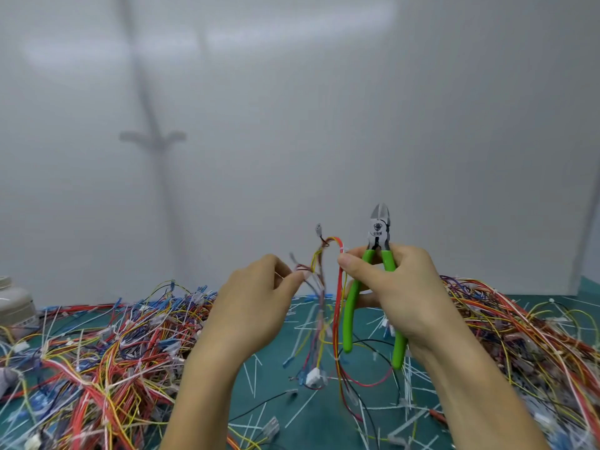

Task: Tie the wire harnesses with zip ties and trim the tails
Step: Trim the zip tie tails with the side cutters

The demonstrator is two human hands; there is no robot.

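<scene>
Facing a plain pale wall and working above a teal mat (318, 427). Gripping green-handled cutters (351, 315) in the right hand (399, 287), wrapping the fingers round both handles and pointing the closed blades upward. Pinching with that hand's thumb and forefinger the looped top of a wire harness (338, 297), holding it just beside the cutter handles and well above the mat. Pinching thin strands of the same harness in the left hand (256, 297), just left of the loop, curling the fingers inward. Letting red, orange and yellow wires hang between the two hands, dangling a white connector (313, 376) close over the mat. Looking down past it onto loose white zip tie tails (302, 407) scattered on the mat. Looking further out onto a tangled left wire pile (97, 352), a right wire pile (519, 336), and a pale jar (14, 303) at the far left edge.
</scene>
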